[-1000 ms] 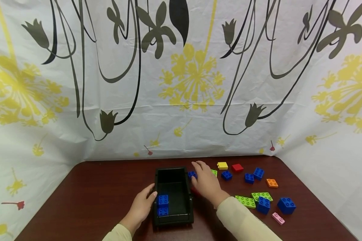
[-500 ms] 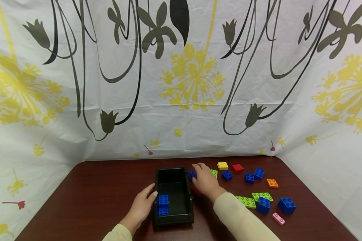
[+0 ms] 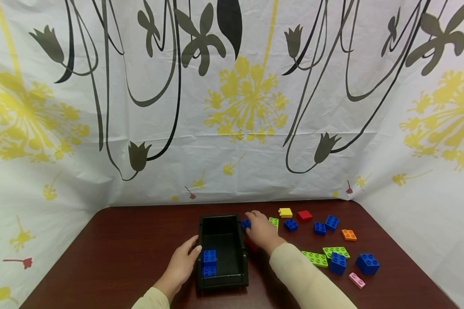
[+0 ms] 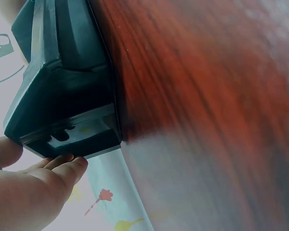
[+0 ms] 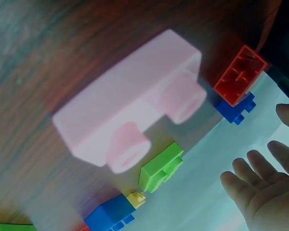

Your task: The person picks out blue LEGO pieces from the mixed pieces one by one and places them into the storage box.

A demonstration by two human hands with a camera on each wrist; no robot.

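Observation:
My left hand (image 3: 181, 262) holds the left wall of a black plastic bin (image 3: 223, 281), thumb at the rim. In the left wrist view its fingers (image 4: 70, 169) lie against the bin's outer side. Two blue building bricks (image 3: 209, 263) sit inside the bin. Just past the bin's right wall, my right hand (image 3: 264, 231) hovers with relaxed fingers, nothing between them in the right wrist view. Nearest to it are a blue brick (image 3: 245, 224) and a red brick (image 5: 241, 75), which lies on its side. A pink two-stud brick (image 5: 130, 98) looms large in that view.
More bricks lie right of the bin: yellow (image 3: 285, 213), red (image 3: 304, 215), orange (image 3: 349, 234), lime green (image 3: 315, 259), pink (image 3: 357, 280) and several blue, one large (image 3: 367, 263). A patterned cloth (image 3: 232, 180) hangs behind the dark wooden table (image 3: 139, 240).
The right hand has lowered slightly and its forearm has drifted a little left. The left hand, the bin and the visible bricks stay where they were.

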